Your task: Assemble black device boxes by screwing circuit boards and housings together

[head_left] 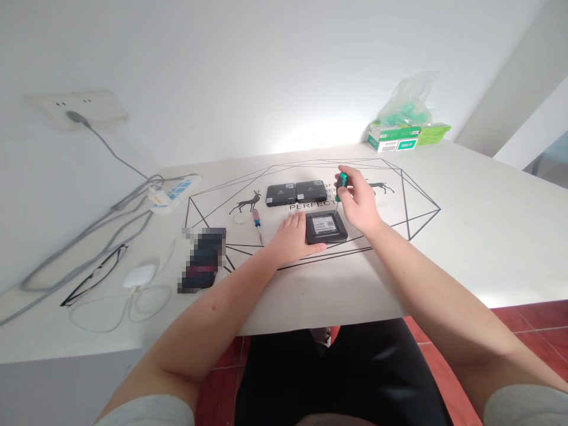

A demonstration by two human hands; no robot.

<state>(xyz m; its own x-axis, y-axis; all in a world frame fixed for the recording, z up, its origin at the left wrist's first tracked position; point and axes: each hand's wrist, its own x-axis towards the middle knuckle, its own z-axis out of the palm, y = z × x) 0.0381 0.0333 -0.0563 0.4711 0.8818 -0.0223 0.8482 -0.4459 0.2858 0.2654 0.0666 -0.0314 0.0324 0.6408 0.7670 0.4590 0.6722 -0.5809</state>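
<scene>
Where the white wall (248, 100) ends, a pale table (470, 260) spans the view, printed with black lines, deer (245, 203) and lettering (312, 207); red floor tiles (515, 319) show past its front edge. Lettering is partly covered by two black units (280, 194) and the right hand (358, 201). Dark item (203, 260) by the left forearm is pixelated, can't ID; sleeves (153, 411) cut off at frame bottom. Black square device (313, 238) with white label (323, 224) sits mid-table, nearer than the units. Left hand (287, 241) lies at its left edge, thumb spread from fingers, along the near side. Right fingers wrap a green-and-black screwdriver (341, 184), shaft down at device's far right corner; tip contact too small to confirm.
</scene>
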